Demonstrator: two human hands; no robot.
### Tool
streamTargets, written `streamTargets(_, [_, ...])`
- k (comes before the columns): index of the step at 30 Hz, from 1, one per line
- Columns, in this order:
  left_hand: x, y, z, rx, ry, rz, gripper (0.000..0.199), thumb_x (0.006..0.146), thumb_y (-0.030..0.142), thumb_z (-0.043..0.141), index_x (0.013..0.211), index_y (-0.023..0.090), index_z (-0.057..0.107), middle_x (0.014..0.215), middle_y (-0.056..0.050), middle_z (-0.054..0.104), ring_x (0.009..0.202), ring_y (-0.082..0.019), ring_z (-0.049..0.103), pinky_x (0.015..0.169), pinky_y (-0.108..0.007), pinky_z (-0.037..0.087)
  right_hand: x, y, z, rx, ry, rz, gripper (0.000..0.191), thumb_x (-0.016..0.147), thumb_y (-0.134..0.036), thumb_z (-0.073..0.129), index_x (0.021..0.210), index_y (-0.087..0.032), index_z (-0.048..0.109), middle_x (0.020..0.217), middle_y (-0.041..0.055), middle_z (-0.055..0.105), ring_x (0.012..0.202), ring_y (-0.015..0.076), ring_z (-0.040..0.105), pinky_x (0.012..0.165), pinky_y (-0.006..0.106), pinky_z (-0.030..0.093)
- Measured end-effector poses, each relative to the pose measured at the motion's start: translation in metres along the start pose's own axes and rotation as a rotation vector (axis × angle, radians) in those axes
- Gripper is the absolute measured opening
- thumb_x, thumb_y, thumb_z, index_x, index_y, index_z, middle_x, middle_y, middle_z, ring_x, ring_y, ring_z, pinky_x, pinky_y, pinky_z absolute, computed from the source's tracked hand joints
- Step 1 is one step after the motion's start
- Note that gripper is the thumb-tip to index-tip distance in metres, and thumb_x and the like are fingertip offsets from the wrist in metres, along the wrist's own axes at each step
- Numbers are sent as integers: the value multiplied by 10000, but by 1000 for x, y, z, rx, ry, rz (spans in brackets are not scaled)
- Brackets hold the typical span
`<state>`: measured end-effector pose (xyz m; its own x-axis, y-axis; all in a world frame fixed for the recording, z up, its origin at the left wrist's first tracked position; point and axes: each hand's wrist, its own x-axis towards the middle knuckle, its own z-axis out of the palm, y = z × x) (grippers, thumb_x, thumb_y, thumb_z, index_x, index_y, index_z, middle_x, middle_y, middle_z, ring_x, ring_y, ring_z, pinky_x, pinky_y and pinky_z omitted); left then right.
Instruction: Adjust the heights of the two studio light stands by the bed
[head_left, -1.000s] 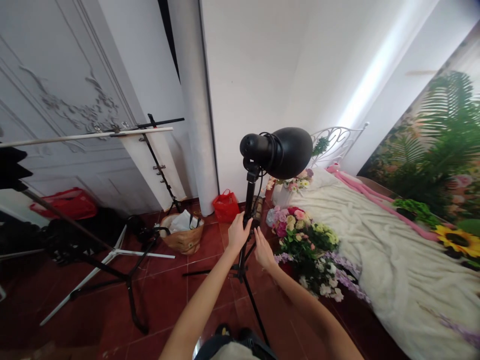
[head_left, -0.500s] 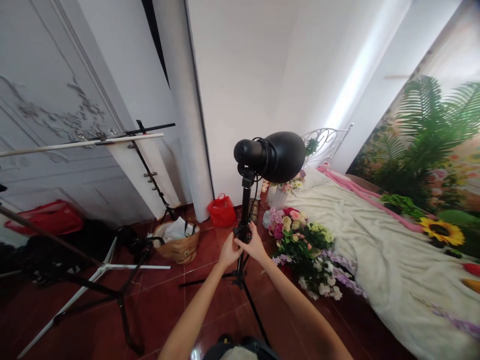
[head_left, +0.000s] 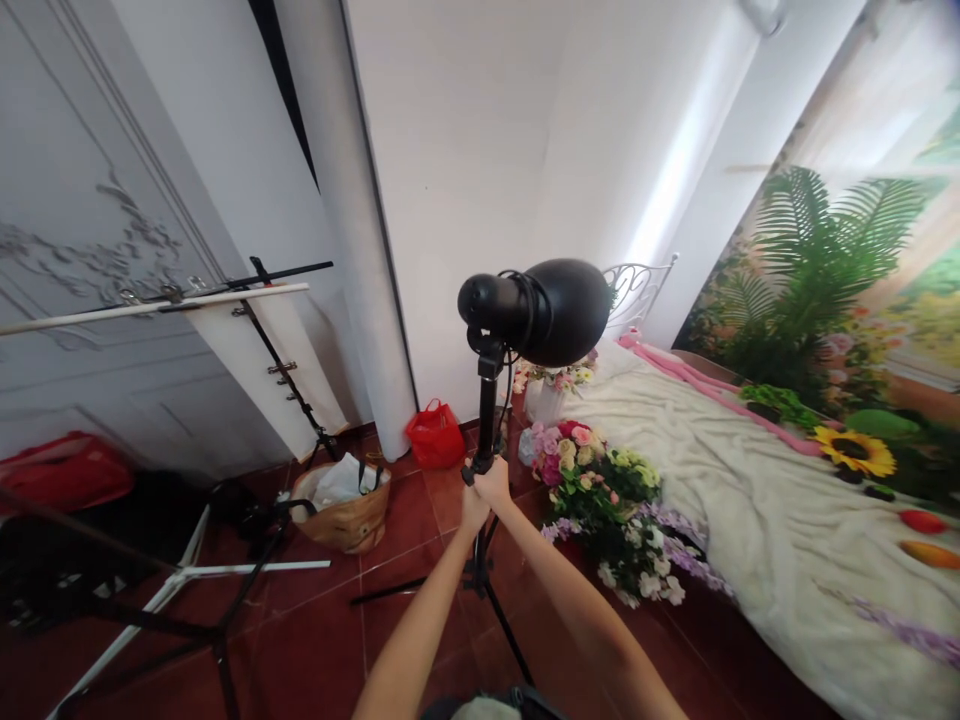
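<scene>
A black studio lamp (head_left: pixel 566 312) with a coiled cable sits on top of a black tripod stand (head_left: pixel 487 415) in front of me. My right hand (head_left: pixel 493 484) is closed round the stand's pole at its collar, just below the upper tube. Slightly lower, my left hand (head_left: pixel 474 510) wraps the same pole, partly hidden behind my right hand. The stand's legs are spread on the red tiled floor.
Bunches of flowers (head_left: pixel 600 490) lie right of the stand, beside a bed with a cream blanket (head_left: pixel 750 500). A wicker basket (head_left: pixel 349 520), red bag (head_left: pixel 436 436) and white stand leg (head_left: pixel 262 568) are on the left.
My hands have moved from either side of the collar to overlapping on the pole, the left now below the right. The view has turned slightly right.
</scene>
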<state>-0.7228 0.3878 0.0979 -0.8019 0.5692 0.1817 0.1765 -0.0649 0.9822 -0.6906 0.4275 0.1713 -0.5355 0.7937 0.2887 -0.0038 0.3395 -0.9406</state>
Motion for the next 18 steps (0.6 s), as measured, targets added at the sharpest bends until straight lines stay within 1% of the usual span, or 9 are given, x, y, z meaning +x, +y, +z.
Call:
streamTargets(2, [-1, 1, 0, 8, -24, -9, 156, 667, 237, 588, 769, 124, 625, 811, -108, 689, 730, -202, 630, 697, -348, 518, 10, -23, -5, 26, -11, -58, 165, 641, -331, 588, 623, -178, 527, 635, 44, 610, 598, 163, 546, 573, 268, 457])
streamTargets(4, [-3, 3, -1, 11, -19, -8, 174, 667, 241, 598, 793, 123, 623, 825, -101, 688, 759, -205, 632, 712, -338, 509, 22, -54, -12, 47, -13, -125, 171, 650, -330, 585, 618, -171, 533, 615, 29, 597, 578, 150, 540, 566, 257, 447])
streamTargets(7, [-6, 8, -2, 47, -20, -3, 227, 690, 325, 604, 802, 128, 620, 757, -73, 675, 721, -190, 625, 693, -322, 501, 42, -101, -24, 64, 4, -206, 172, 641, -323, 592, 668, -159, 549, 649, 16, 606, 594, 136, 544, 589, 248, 445])
streamTargets(9, [-7, 12, -2, 57, -38, -3, 265, 703, 379, 593, 791, 131, 619, 721, -61, 660, 673, -174, 611, 663, -308, 493, 53, -125, -30, 70, 12, -241, 195, 626, -327, 603, 704, -158, 545, 669, 8, 604, 610, 129, 540, 599, 242, 442])
streamTargets(10, [-7, 13, -2, 52, -45, -1, 279, 706, 397, 588, 787, 132, 618, 716, -58, 655, 661, -168, 606, 653, -302, 489, 56, -133, -32, 70, 14, -250, 207, 622, -331, 608, 715, -158, 540, 671, 4, 599, 613, 126, 536, 600, 240, 440])
streamTargets(11, [-7, 14, -2, 45, -46, -2, 289, 704, 409, 588, 778, 132, 618, 714, -56, 652, 656, -163, 602, 647, -296, 485, 58, -138, -34, 68, 15, -255, 214, 621, -334, 610, 716, -158, 535, 666, 0, 592, 612, 123, 531, 599, 238, 437])
streamTargets(13, [-5, 15, -1, 30, -25, -17, 297, 683, 419, 606, 754, 131, 616, 698, -52, 644, 641, -157, 594, 624, -281, 476, 58, -141, -34, 57, 21, -257, 214, 623, -338, 610, 707, -159, 529, 647, -6, 577, 603, 120, 523, 594, 235, 431])
streamTargets(16, [-2, 14, 2, 6, 21, -65, 296, 629, 414, 649, 687, 128, 604, 615, -31, 612, 565, -140, 563, 547, -249, 448, 51, -131, -31, 36, 29, -237, 194, 627, -329, 605, 681, -158, 531, 628, -7, 571, 588, 120, 519, 582, 234, 428])
streamTargets(18, [0, 11, 4, -5, 31, -96, 292, 606, 408, 663, 629, 127, 588, 549, -18, 580, 503, -130, 531, 494, -235, 419, 46, -122, -28, 38, 28, -204, 190, 634, -328, 601, 679, -155, 539, 633, -1, 582, 585, 122, 525, 577, 234, 430])
